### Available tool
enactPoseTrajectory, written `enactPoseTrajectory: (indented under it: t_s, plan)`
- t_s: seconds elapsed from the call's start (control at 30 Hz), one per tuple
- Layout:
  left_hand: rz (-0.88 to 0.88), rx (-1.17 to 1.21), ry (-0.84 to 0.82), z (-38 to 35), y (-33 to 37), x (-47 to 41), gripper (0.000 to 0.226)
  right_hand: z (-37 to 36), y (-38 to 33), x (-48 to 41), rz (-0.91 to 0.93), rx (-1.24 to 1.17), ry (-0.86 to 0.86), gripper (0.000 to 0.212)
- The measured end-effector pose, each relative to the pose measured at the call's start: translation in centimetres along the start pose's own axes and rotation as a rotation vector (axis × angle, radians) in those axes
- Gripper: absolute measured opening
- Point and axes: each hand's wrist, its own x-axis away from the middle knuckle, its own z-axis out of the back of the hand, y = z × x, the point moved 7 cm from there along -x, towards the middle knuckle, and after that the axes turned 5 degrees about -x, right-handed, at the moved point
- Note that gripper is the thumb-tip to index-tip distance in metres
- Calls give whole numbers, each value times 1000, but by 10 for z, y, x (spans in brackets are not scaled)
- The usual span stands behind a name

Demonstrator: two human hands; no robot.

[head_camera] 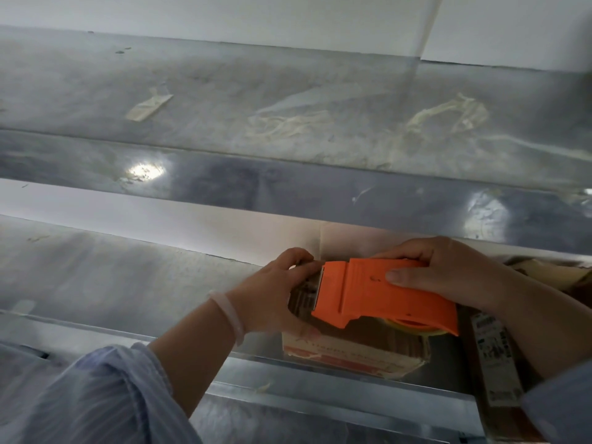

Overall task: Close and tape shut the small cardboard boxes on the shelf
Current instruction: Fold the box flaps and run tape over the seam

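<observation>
Hands, two: left hand (272, 293) grips small box (352, 355), right hand (448, 270) grasps one tape dispenser (378, 293) atop it; second box (496, 363) alongside.

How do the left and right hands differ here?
The left hand grips the box at its left end; the right hand grips the orange dispenser on top of it. The left wrist wears a pale bracelet; the right wrist shows none. Both come from light blue sleeves.
</observation>
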Motion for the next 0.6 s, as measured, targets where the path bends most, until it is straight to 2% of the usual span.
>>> enactPoseTrajectory:
  t_s: [0.07,0.27,0.5,0.6]
  plan:
    - [6,-8,36,-1,-4,2,107,-1,-3,1,18,-19,-8,48]
    - [-21,33,58,-1,-3,5,97,-4,-10,7,44,-41,-39,21]
    - [-34,48,50,-4,-4,4,97,-2,-10,11,69,6,-10,10]
    - [-21,46,48,-3,-4,4,97,0,-10,8,81,47,-4,13]
